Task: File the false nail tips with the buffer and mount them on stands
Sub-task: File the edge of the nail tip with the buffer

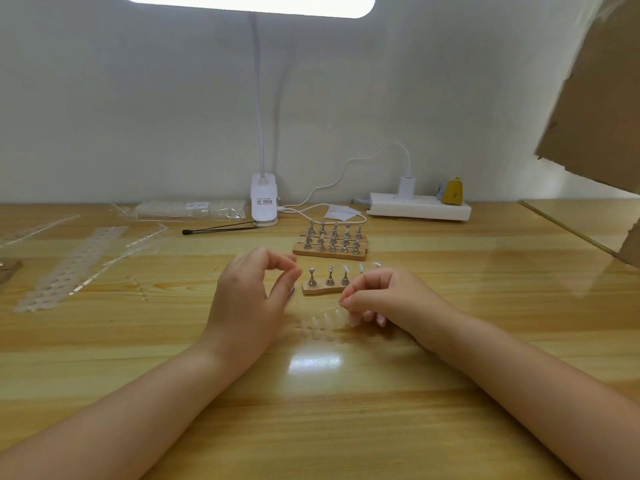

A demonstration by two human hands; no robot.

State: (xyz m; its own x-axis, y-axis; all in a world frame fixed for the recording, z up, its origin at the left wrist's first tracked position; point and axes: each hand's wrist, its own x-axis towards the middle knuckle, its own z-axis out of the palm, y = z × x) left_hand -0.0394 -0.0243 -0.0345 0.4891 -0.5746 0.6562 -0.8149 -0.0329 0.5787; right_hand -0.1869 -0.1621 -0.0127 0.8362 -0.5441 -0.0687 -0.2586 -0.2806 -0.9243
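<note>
Left hand: your left hand [247, 299] is raised just above the wooden desk [346, 393], thumb and forefinger curved toward each other in a ring. Whether the tips pinch anything cannot be told; motion blur hides it.
Right hand: your right hand [388, 299] has its fingers curled together, clamped on the end of a clear strip of nail tips [320, 323].
Strip of nail tips: it runs from your right fingers down and left, its free end blurred just over the desk, between your two hands.
Near stand block: a small wooden block [315, 289] sits just beyond your hands, carrying a row of metal stands [330, 276]. The two leftmost stands appear bare; those further right carry pale tips, partly hidden by your right hand.
Far stand rack: a wooden rack [329, 251] with three rows of metal stands lies behind the near block.
Spent strips: perforated plastic strips [69, 268] lie at the far left of the desk.
Background: a clip lamp [264, 199], a thin black brush [221, 228], a white power strip [419, 208], and a bag of tips [190, 207] line the wall edge.
</note>
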